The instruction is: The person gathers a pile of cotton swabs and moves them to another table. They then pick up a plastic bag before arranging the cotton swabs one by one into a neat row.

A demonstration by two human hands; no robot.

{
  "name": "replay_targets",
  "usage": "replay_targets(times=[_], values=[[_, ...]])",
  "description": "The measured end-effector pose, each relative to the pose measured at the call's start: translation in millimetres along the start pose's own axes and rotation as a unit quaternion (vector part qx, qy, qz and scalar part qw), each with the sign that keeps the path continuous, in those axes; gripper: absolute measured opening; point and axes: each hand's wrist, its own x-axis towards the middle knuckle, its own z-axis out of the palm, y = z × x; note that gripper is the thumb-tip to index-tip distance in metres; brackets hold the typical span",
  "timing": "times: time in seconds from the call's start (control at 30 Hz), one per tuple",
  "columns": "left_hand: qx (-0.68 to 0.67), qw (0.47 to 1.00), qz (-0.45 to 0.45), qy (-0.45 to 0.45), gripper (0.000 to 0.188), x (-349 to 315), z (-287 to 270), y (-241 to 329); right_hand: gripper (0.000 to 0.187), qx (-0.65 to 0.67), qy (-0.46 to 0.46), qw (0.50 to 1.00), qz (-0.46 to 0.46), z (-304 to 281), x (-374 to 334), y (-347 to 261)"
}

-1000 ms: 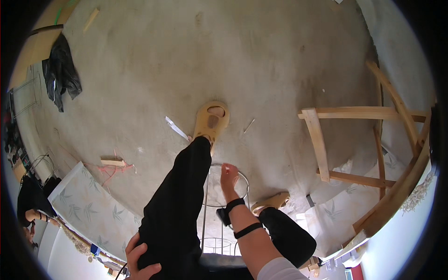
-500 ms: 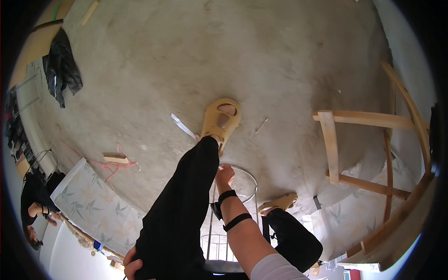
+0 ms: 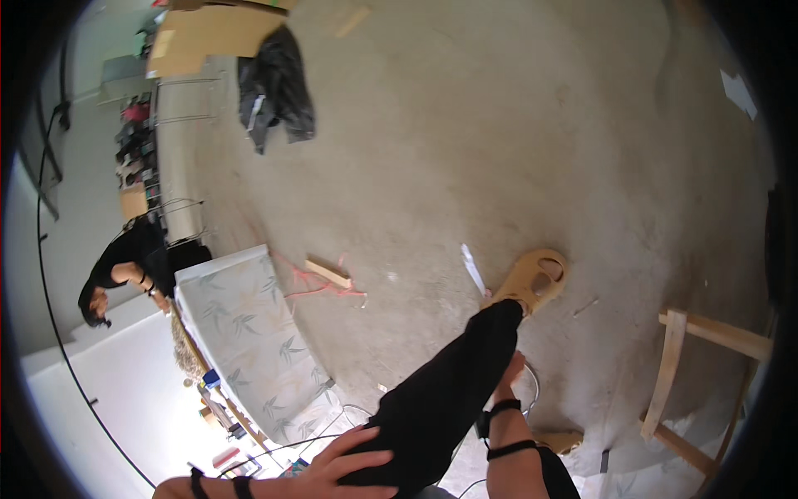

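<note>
My left hand (image 3: 345, 466) lies with its fingers spread on my black trouser leg (image 3: 445, 391). My right hand (image 3: 509, 378) reaches down behind that same leg, beside the metal ring of a stool (image 3: 534, 395). The leg covers most of its fingers, so I cannot make out whether it grips anything. Dark straps circle both forearms. A tan clog (image 3: 524, 283) is on the foot of the crossed leg. The other tan clog (image 3: 561, 441) is on the floor to the right.
Wooden frame pieces (image 3: 665, 374) stand at the right. On the left is a table with a leaf-patterned cover (image 3: 249, 333); another person (image 3: 129, 270) leans over its far end. A black garment-like heap (image 3: 278, 91), a wood block (image 3: 328, 273) with pink string and a white strip (image 3: 474, 268) lie on the floor.
The view has swung left, bringing more of the table and the other person into sight. My left hand now shows fully on the leg. My right hand stays down by the stool ring.
</note>
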Motion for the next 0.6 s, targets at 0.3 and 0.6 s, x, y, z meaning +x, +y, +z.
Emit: replay_targets(times=[0.3,0.6], values=[[0.034,0.996,0.065,0.056,0.058,-5.8,13.4,17.8,0.011,-0.128,-0.024,0.968,-0.216,-172.4,-51.4,-114.0],[0.090,0.981,0.129,0.117,0.059,-9.1,42.9,-19.2,0.009,-0.052,-0.081,0.935,-0.342,-330.5,-208.1,-265.2]])
